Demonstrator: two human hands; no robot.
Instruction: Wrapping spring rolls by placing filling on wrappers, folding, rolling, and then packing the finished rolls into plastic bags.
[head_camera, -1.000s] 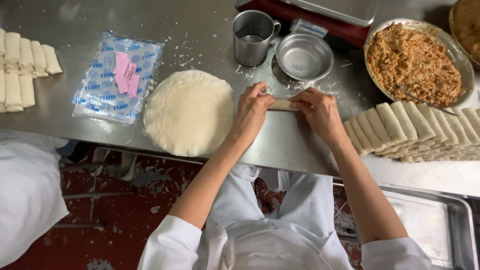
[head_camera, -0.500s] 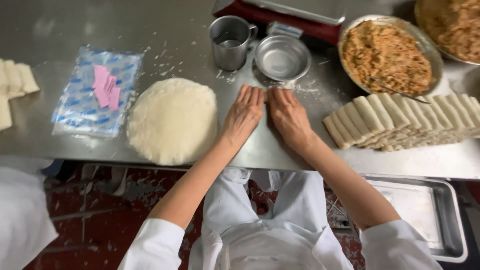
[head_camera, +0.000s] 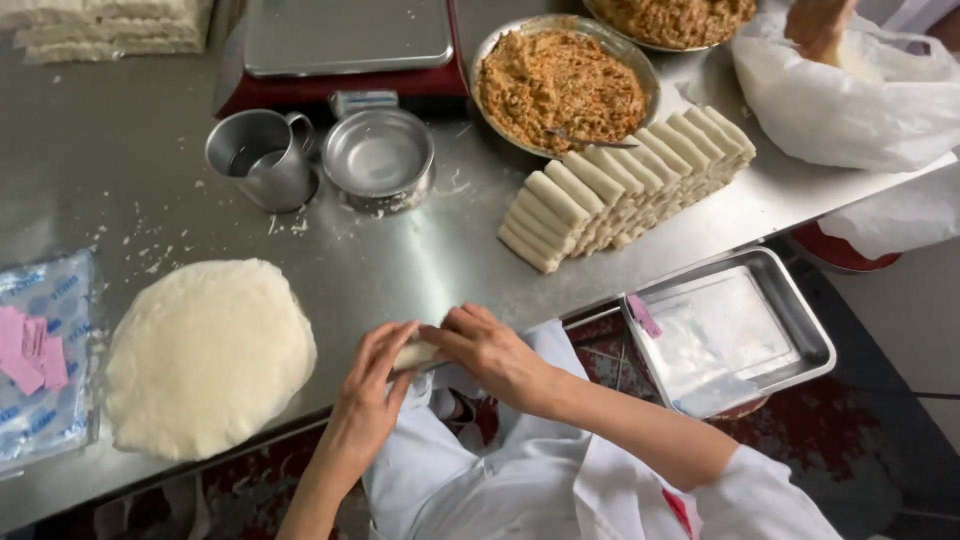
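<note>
as both hands (head_camera: 430, 365) grip it, the roll (head_camera: 415, 353) looks pale.

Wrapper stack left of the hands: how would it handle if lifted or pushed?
The round wrapper stack looks thin-layered and pale, so a single sheet would probably flop and tear easily. Its edge overhangs the steel table slightly; a push toward the person might slide it off. Both the left hand and right hand grip a finished roll.

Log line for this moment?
left hand and right hand: both on roll | table edge | wrapper stack left | finished rolls right
</note>
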